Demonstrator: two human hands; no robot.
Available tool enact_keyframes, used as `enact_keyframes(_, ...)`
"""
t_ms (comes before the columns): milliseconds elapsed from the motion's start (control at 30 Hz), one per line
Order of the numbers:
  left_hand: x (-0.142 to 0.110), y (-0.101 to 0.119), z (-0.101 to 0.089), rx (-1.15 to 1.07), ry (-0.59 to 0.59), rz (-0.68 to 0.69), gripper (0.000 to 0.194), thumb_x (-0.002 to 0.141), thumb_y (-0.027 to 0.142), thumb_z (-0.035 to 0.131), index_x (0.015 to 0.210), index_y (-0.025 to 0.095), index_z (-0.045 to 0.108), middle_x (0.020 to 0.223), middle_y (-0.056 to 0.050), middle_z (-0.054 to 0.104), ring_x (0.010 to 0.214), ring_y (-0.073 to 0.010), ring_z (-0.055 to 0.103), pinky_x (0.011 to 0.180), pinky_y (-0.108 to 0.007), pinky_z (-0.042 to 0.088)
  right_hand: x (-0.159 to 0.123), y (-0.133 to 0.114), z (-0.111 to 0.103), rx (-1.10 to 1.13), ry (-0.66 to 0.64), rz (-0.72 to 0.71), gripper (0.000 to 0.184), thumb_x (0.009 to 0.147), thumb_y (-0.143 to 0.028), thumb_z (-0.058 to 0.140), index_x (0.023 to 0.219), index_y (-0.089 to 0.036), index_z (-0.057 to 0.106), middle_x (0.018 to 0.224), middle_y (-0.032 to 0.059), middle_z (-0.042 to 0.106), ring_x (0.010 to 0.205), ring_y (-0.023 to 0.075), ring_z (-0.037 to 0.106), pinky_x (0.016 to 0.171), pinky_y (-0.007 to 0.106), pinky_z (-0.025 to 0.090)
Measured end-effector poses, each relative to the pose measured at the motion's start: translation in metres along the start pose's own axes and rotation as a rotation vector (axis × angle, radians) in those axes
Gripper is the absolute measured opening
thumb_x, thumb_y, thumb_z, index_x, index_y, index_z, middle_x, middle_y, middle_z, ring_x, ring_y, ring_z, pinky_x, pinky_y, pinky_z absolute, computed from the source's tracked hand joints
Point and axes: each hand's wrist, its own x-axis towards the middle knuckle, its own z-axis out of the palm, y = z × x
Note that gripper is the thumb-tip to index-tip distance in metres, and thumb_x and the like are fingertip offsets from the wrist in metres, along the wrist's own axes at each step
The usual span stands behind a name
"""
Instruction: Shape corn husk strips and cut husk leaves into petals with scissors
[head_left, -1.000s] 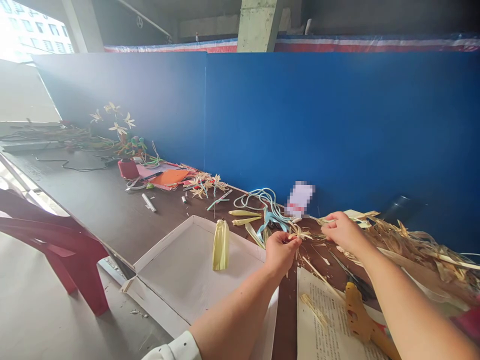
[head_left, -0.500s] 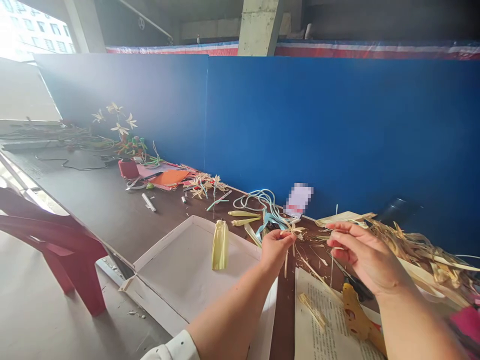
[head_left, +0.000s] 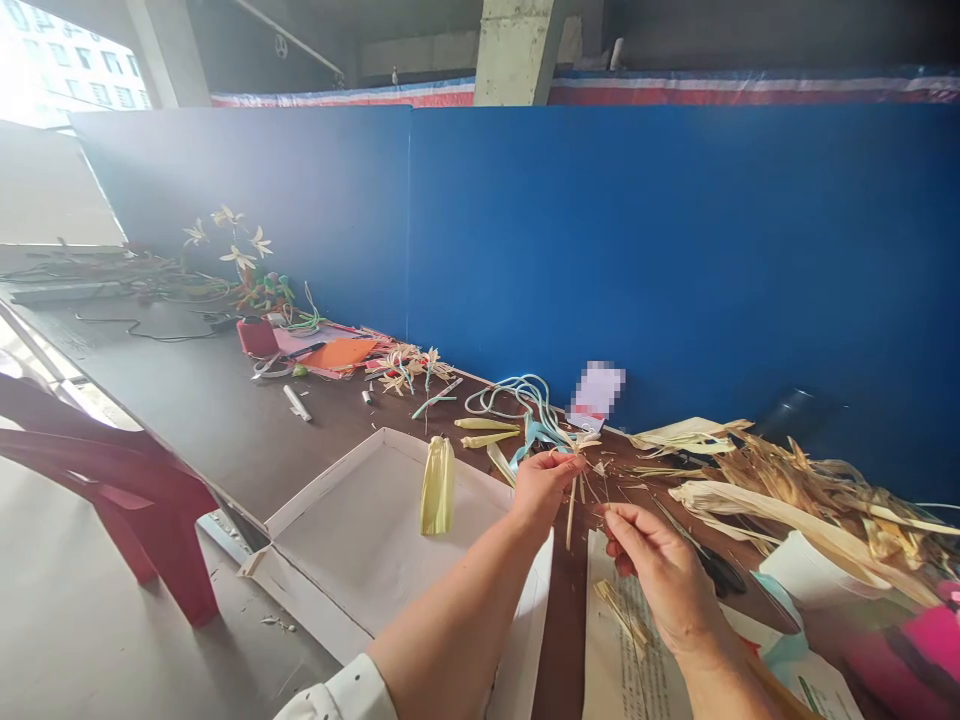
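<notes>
My left hand [head_left: 546, 487] pinches a small pale husk flower [head_left: 588, 442] by its base, its petals spreading past my fingertips. Just below and to the right, my right hand [head_left: 656, 565] has thumb and forefinger closed on a thin wire [head_left: 605, 487], which slants up toward the flower. Whether the wire touches the flower I cannot make out. Beneath my right hand lies a printed page [head_left: 600, 655] with short straw-coloured husk strips [head_left: 621, 612] on it. A yellow-green piece of husk [head_left: 437, 487] rests in the shallow white box lid [head_left: 322, 590] left of my arm.
Dried corn husks [head_left: 817, 490] are heaped at the right beside a white cup [head_left: 817, 570]. Pale cords [head_left: 510, 395] and finished husk flowers [head_left: 405, 368] lie along the blue partition [head_left: 637, 250]. A dark red chair [head_left: 150, 510] stands at left.
My right hand has moved left and down, bringing the thin wire from an upright position to close by the flower. The left hand stays nearly in place. The cup now shows.
</notes>
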Motion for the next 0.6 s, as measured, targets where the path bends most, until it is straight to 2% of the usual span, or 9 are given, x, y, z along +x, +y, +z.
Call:
enact_keyframes(367,-0.0035,0.0007,-0.0002,-0.004,-0.04,0.02,0.044,0.053,0.047,0.08,0.074,0.011,0.067,0.051,0.005,0.04,0.047,-0.0036,0.03,0.047,-0.021,0.021,-0.0062,0.0067,0.0057,-0.191,-0.003,-0.016,0.037,0.079,-0.05,0.056,0.101,-0.024,0.068,0.06,-0.0016,0.059,0.05,0.0147,0.049,0.048,0.025,0.039)
enact_keyframes(600,-0.0036,-0.0006,-0.0006,0.007,-0.049,0.02,0.046,0.054,0.051,0.078,0.074,0.011,0.067,0.051,0.004,0.041,0.048,-0.0041,0.032,0.046,-0.02,0.022,-0.0035,0.0098,0.0058,-0.194,-0.012,-0.048,0.033,0.08,-0.049,0.054,0.098,-0.024,0.069,0.074,0.002,0.066,0.064,0.019,0.06,0.051,0.027,0.044)
